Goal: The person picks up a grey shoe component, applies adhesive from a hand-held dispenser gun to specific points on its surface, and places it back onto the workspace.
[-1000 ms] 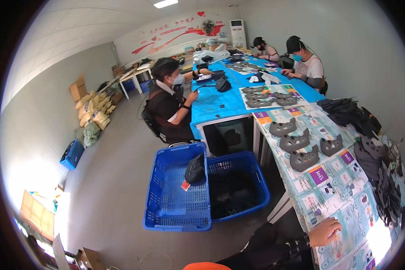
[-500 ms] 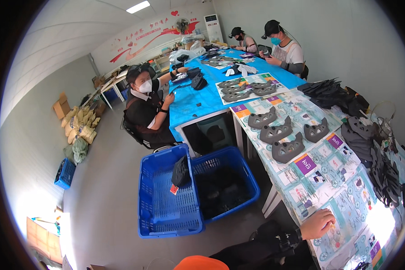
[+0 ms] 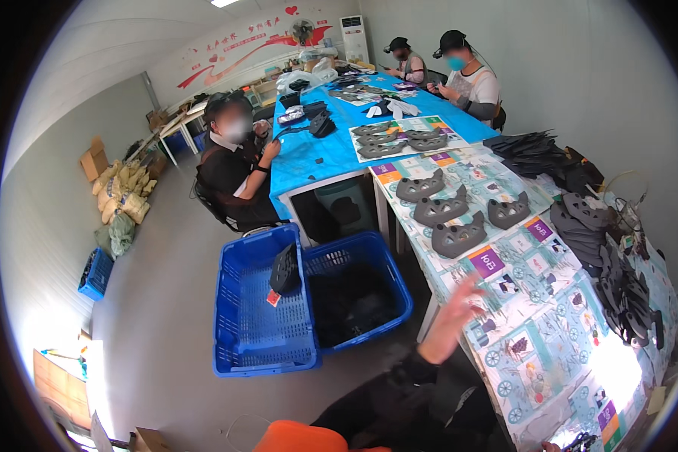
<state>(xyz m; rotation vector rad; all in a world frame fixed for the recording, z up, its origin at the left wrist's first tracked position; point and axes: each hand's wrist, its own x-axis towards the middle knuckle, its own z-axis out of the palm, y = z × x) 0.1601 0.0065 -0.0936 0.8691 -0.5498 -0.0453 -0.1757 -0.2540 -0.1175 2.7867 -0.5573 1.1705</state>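
My left hand [image 3: 453, 320] is raised over the near table's left edge, its fingers apart and blurred by motion, with nothing visible in it. Beyond the fingertips lie several dark grey, curved molded pieces with cutouts; the nearest is a curved piece [image 3: 459, 238], and another curved piece [image 3: 509, 212] rests to its right. At the bottom edge, a sliver of skin [image 3: 551, 447] beside a small dark object [image 3: 580, 443] may belong to my right hand; its fingers are hidden.
Left of the table stand a blue crate [image 3: 230, 331] with a black piece inside and a second blue crate [image 3: 401, 301] holding dark items. Black parts [image 3: 539, 157] are piled along the right wall. A co-worker [image 3: 230, 166] sits at the blue-covered table [image 3: 301, 162]; two others sit farther back.
My left hand has lifted off the table and moved left and forward, its fingers spreading. The whole view has shifted slightly. The seated co-worker has drawn an arm back from the blue table.
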